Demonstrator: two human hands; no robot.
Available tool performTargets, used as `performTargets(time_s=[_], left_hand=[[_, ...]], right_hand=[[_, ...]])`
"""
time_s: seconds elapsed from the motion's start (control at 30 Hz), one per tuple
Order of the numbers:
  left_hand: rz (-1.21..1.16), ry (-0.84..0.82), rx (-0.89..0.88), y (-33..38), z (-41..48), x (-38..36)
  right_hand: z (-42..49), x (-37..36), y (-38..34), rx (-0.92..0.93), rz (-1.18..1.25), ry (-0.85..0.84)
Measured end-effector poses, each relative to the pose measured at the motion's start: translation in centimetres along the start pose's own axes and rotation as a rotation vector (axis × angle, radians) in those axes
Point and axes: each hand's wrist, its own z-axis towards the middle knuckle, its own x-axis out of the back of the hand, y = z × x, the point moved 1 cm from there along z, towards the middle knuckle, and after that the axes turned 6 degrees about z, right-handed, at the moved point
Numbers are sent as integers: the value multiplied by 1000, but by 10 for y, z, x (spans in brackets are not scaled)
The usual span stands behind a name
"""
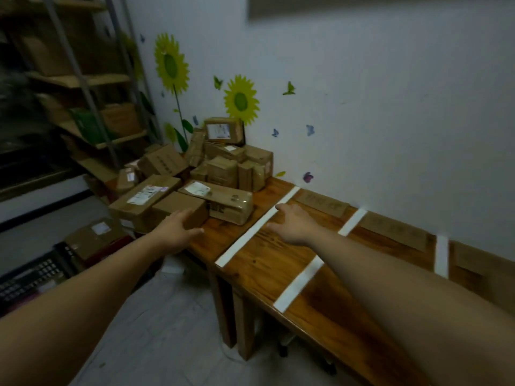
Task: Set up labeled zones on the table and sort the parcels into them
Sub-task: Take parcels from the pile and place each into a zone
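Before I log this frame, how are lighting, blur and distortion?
Head view: dim overall; shelving at left is smeared by blur; wide-angle distortion stretches the forearms near the edges; tape on the long parcel shows glare; writing on the cardboard labels is unreadable.

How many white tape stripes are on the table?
3. The first stripe lies beside the parcel pile. The second stripe is partly hidden by the right forearm. The third stripe sits far right by the wall. More may be hidden past the right edge.
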Motion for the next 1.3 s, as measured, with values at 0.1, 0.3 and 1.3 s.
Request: performTargets(time_s=[0.1, 0.3, 1.3], left_hand=[[1, -9, 49, -29, 51, 22], [-36, -24, 128, -89, 143, 69], [-351, -659, 63, -181, 383, 56]], right_hand=[[69, -24, -24, 12, 26, -35], [194, -68, -78, 21, 41, -167], [281, -233, -162, -761, 801, 292]])
